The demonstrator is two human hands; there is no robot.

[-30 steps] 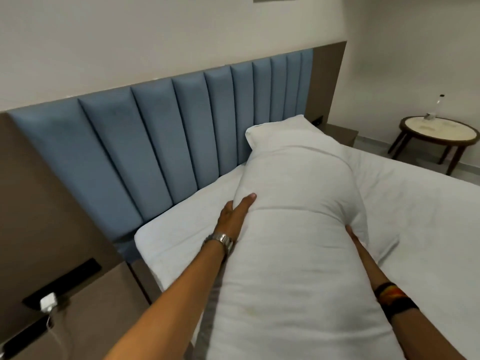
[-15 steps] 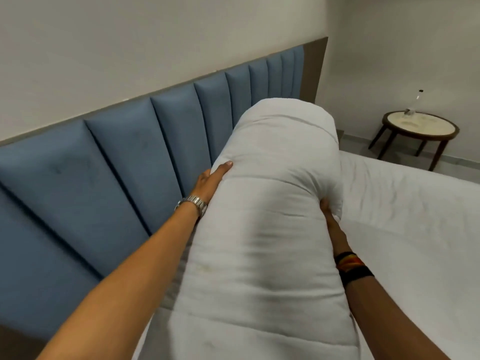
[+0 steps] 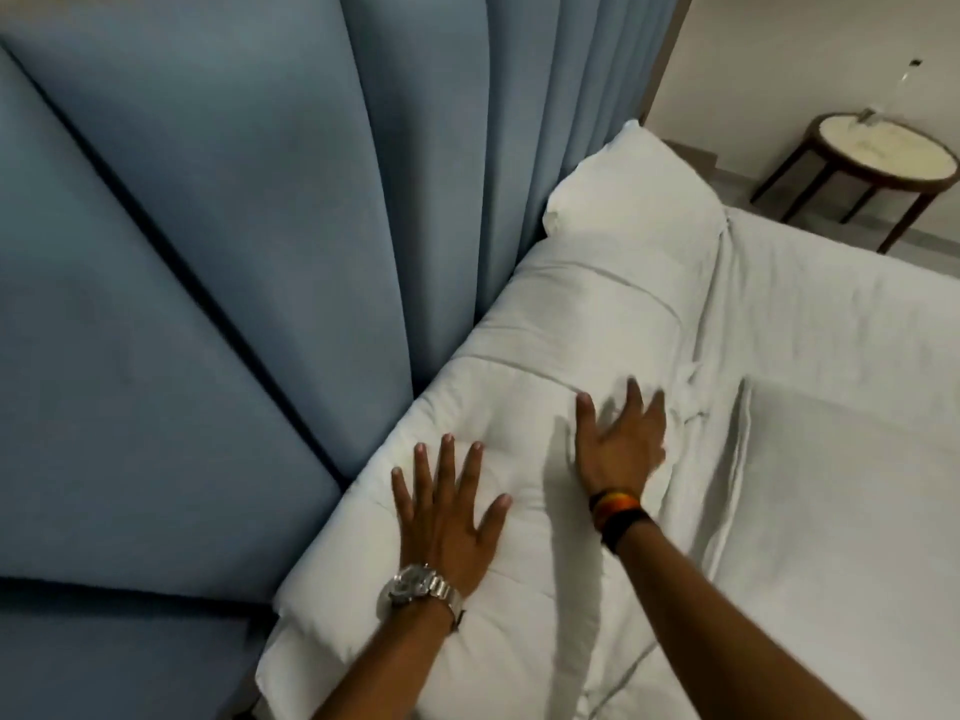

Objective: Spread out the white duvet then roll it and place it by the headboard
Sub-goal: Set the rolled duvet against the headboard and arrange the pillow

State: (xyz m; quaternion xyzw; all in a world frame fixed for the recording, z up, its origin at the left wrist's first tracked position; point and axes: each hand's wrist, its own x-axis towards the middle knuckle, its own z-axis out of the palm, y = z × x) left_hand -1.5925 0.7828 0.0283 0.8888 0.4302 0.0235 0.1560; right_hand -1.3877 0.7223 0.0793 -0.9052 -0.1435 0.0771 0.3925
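A: How far along is this looking?

B: Nearly finished, I'd judge. The white duvet [image 3: 561, 366] is lying as a long roll on the bed [image 3: 841, 407], its far side pressing against the blue headboard [image 3: 260, 252], running from about 7 o'clock up toward 1 o'clock in the head view. Spreading and rolling appear done; only settling it in place seems left.

A: What are the hands doing?

B: The left hand [image 3: 447, 517] is lying flat on the roll near 6 o'clock, fingers spread, palm down. The right hand [image 3: 621, 449] is resting just beside it toward 3 o'clock, also flat with fingers splayed, slightly blurred. Neither grip is closing on anything; both are open and pressing on the fabric.

A: Any containers worth noting?

B: None holding anything that I can see. A small round side table [image 3: 883, 148] is standing at 2 o'clock, well apart from the bed, with something thin on it, too blurred to name.

A: Anything still to tidy?

B: A folded edge of bedding is showing near 3 o'clock, beside the roll. Whether it belongs to the duvet, I cannot tell.
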